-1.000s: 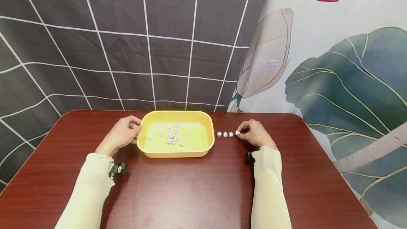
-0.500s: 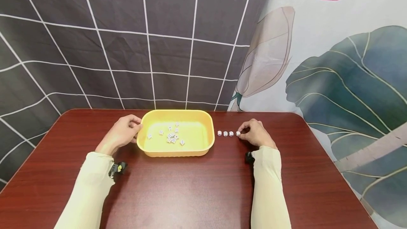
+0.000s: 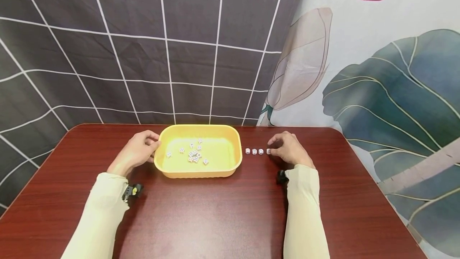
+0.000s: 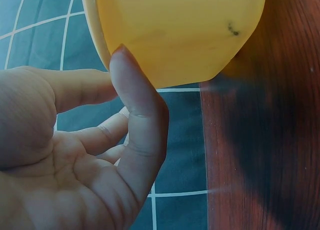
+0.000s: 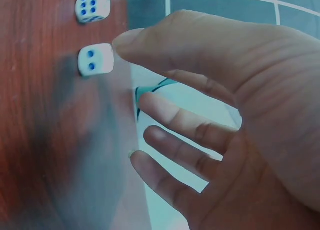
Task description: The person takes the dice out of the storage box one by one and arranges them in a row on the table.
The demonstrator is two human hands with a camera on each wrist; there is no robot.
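Observation:
My left hand [image 3: 138,151] pinches the left end of a yellow plastic tray [image 3: 201,174] between thumb and finger. In the left wrist view the fingertips sit at the rim of the tray [image 4: 175,34]. Several white dice [image 3: 206,162] lie scattered inside it. Right of the tray, a short row of dice [image 3: 254,152] runs along the table. My right hand [image 3: 290,150] is at the row's right end, its fingers spread apart. Seen from the right wrist, the thumb tip is right beside the end die [image 5: 96,59], which has two blue pips up; another die [image 5: 93,6] stands beyond it.
The dark red wooden table [image 3: 201,219] extends in front of the tray. A grey gridded cloth [image 3: 136,51] hangs behind its far edge, and a white cloth with a leaf print [image 3: 395,91] hangs at the right.
My right hand's fingers have lifted and parted from the end die, which now stands in line with the others. The left hand and tray stay where they were.

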